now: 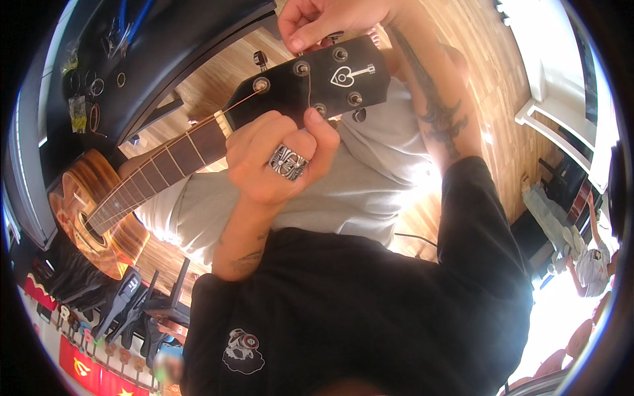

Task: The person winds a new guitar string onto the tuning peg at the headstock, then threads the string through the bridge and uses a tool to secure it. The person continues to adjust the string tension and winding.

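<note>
An acoustic guitar lies across my lap, its wooden body at the left and its black headstock at upper centre. My left hand, with a wide silver ring, pinches a thin guitar string between thumb and curled index finger, beside the headstock's lower edge. That string runs up to the middle tuning post of the upper row. At the upper edge, my right hand has its fingers closed around a tuning peg, mostly hidden by them. A copper-coloured string runs from the nearest post over the nut.
A black table at upper left holds blue-handled pliers, coiled strings and small packets. Black bags stand at lower left. A white chair is at right, with another person beyond.
</note>
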`<state>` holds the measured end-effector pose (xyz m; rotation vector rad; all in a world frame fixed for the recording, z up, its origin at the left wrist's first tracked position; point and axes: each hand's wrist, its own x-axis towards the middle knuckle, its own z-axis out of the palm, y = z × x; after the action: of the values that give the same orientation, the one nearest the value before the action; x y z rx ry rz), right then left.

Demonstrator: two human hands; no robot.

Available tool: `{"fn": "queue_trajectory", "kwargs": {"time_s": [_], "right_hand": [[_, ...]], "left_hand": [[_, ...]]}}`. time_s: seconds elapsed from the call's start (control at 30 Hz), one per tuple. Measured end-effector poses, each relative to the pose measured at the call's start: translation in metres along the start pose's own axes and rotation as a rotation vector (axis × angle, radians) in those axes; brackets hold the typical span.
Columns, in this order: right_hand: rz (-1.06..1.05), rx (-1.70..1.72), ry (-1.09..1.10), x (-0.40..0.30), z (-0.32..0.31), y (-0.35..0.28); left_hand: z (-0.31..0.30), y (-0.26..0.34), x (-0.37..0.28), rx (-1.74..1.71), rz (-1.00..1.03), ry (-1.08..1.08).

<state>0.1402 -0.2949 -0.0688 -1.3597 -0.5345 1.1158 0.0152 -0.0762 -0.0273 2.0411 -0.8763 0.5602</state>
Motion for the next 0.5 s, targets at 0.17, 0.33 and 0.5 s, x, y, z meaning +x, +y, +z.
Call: {"fn": "queue_trajectory", "kwargs": {"time_s": [0.17, 0.33, 0.5], "right_hand": [[0.024, 0.019, 0.027, 0.008, 0.007, -0.006], [-0.118, 0.001, -0.002, 0.012, 0.002, 0.003], [-0.139, 0.068, 0.014, -0.006, 0.002, -0.004]], "left_hand": [[-0.001, -0.002, -0.003, 0.027, 0.029, -0.012], [0.002, -0.001, 0.000, 0.035, 0.020, 0.022], [-0.002, -0.001, 0.002, 0.048, 0.024, -0.017]]}}
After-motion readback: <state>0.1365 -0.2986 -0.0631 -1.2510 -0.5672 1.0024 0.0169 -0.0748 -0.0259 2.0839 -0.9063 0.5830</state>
